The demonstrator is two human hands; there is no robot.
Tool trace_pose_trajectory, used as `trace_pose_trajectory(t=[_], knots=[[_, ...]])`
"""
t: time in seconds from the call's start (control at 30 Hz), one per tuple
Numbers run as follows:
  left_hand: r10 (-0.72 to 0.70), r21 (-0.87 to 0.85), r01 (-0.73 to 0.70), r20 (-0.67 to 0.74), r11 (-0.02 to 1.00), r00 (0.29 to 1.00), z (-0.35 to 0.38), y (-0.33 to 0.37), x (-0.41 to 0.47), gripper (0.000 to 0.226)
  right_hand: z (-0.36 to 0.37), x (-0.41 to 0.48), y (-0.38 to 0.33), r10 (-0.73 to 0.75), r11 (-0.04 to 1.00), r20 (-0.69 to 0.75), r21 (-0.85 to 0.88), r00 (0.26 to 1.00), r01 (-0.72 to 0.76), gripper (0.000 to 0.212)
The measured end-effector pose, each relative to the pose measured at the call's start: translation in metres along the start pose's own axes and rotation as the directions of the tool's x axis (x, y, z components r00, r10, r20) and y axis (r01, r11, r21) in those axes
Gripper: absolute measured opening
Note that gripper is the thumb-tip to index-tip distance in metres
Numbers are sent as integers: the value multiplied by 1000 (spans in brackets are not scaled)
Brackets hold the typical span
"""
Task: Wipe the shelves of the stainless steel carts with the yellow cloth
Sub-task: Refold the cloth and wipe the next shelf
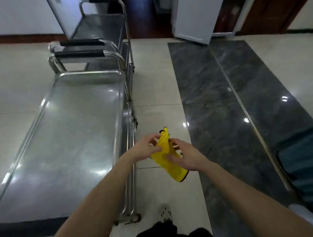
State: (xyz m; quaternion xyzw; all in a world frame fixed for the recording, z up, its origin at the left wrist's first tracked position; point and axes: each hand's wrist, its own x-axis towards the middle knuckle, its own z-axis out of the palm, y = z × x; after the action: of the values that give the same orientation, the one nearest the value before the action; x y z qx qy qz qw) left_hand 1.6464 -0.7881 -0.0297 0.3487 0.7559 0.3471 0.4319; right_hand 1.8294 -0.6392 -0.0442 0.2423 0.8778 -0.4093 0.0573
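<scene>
1 yellow cloth point(167, 158), bunched and dark-edged, is held by 2 hands in the air over the pale floor tiles, just right of the nearest cart point(67, 139) and clear of its top shelf. The left hand point(146, 148) pinches the cloth's upper fold between thumb and curled fingers; the right hand point(186, 157) grips its middle, fingers partly closed around the fabric. 3 stainless steel carts stand in a row: beyond the nearest cart, a second cart point(82, 57) shows mostly its handle, and a third cart point(102, 26) is blurred. The nearest cart's lower shelves are hidden beneath its top. 1 spotted shoe point(165, 214) shows below the hands.
</scene>
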Motion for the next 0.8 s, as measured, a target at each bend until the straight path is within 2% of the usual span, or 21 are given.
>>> trace_pose_trajectory(t=[0.1,0.2,0.27,0.37,0.43,0.5,0.6,0.63,0.7,0.77,0.8], knots=[[-13,175,18,-27,984,1000,-14,8,6,38,-24,41,0,-98,989,-20,-109,995,95,90],[-83,217,102,-92,971,992,-25,5,7,34,-37,86,-17,-279,918,89,-267,956,293,109],[-122,214,155,-162,965,979,-34,-2,8,32,-37,120,-29,-368,847,218,-322,904,423,87],[-217,108,258,-295,960,930,-42,-10,1,35,-26,160,-43,-455,777,368,-281,811,563,31],[-312,-12,338,-420,941,852,-35,-17,-7,43,-19,177,-49,-531,739,429,-187,730,648,15],[-432,-143,421,-501,896,750,-12,-25,-17,48,-16,190,-52,-575,703,512,-90,638,706,14],[-603,-323,519,-552,791,576,42,-39,-23,25,-10,199,-44,-601,675,596,23,532,737,18],[-651,-434,488,-564,757,508,59,-42,-22,25,-7,202,-39,-606,674,611,52,510,737,17],[-705,-625,331,-592,707,390,89,-46,-18,27,-1,200,-32,-580,694,650,79,491,716,20],[-729,-709,187,-623,680,285,113,-50,-14,19,10,196,-24,-533,716,704,80,470,693,30],[-755,-751,129,-610,648,241,126,-53,-14,17,18,192,-20,-514,727,722,79,464,682,24]])
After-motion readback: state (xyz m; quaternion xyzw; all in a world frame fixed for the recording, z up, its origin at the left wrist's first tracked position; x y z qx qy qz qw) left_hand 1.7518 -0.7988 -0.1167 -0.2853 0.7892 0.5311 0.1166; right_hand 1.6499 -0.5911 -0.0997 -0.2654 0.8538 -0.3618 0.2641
